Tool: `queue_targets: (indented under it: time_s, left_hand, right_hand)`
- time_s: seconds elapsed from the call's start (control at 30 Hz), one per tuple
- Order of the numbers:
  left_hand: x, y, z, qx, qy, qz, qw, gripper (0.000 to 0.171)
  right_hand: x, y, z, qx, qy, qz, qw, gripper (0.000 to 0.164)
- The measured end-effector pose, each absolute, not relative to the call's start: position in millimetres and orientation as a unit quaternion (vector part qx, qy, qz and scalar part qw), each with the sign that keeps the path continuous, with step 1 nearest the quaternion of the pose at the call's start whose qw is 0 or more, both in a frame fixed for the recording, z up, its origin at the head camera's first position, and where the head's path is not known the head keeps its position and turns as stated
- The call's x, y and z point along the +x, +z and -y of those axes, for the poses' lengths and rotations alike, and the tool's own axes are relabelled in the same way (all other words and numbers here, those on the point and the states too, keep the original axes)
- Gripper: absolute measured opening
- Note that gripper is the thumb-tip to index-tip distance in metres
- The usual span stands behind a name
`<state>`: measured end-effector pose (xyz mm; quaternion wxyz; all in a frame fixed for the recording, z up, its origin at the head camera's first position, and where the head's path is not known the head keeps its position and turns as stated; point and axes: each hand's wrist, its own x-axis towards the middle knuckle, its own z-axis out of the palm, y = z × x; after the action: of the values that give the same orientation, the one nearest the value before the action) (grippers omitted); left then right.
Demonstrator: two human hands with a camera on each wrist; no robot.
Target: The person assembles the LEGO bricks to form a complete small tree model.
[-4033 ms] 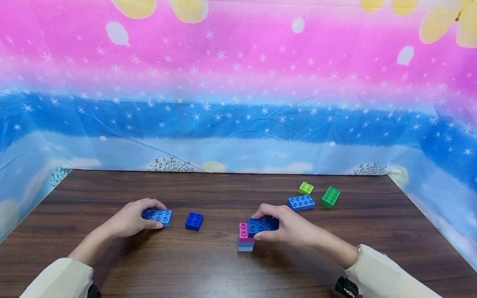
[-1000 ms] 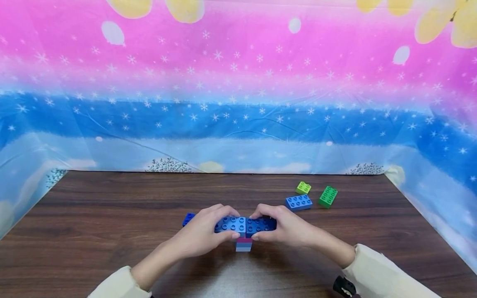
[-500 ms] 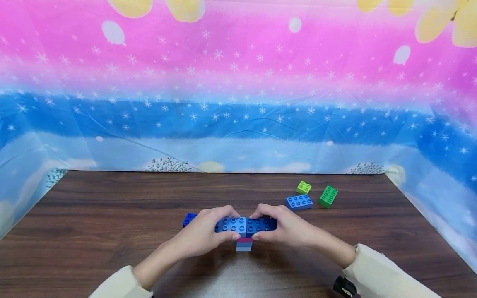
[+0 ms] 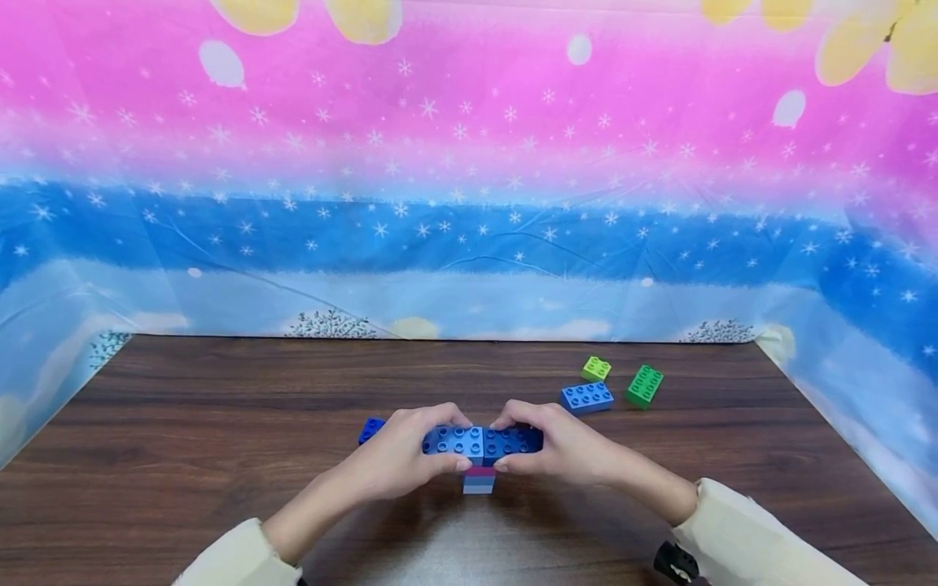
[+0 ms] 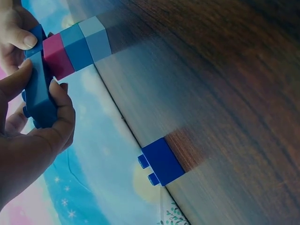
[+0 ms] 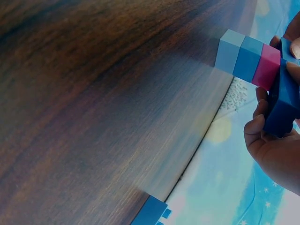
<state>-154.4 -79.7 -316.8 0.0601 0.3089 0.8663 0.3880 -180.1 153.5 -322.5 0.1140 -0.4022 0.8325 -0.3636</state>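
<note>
My left hand [image 4: 388, 460] grips a light blue toy building brick [image 4: 458, 443] between thumb and fingers. Opposite it, my right hand [image 4: 579, 448] holds a dark blue brick [image 4: 511, 443] the same way. These two bricks meet end to end on top of a small upright tower, each jutting out to its side. Below them, the left wrist view shows a pink brick [image 5: 58, 56], then a blue brick [image 5: 76, 47], then a pale blue brick [image 5: 96, 37] on the table. The outer ends of both gripped bricks are partly covered by the hands.
A deep blue square brick [image 5: 163, 161] stands left of the tower, partly behind the left hand in the head view. Back right lie a lime brick [image 4: 597, 369], a blue brick [image 4: 587, 396] and a green brick [image 4: 645, 387]. A printed cloth [image 4: 469, 301] borders the wooden table [image 4: 220, 391].
Since the oldest frame, my left hand has carried the light blue brick rightward onto the tower, beside the dark blue one. Over the last second both hands have stayed almost still.
</note>
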Motion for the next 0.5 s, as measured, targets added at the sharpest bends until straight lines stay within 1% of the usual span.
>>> queue_targets:
  time_s: [0.5]
  left_hand:
    - [-154.2,-316.0,78.5,0.298,0.403,-0.863,0.062,0.026]
  right_hand:
    - [-179.5,-321.8,-154.2,-0.393,-0.364,-0.836,0.121,0.023]
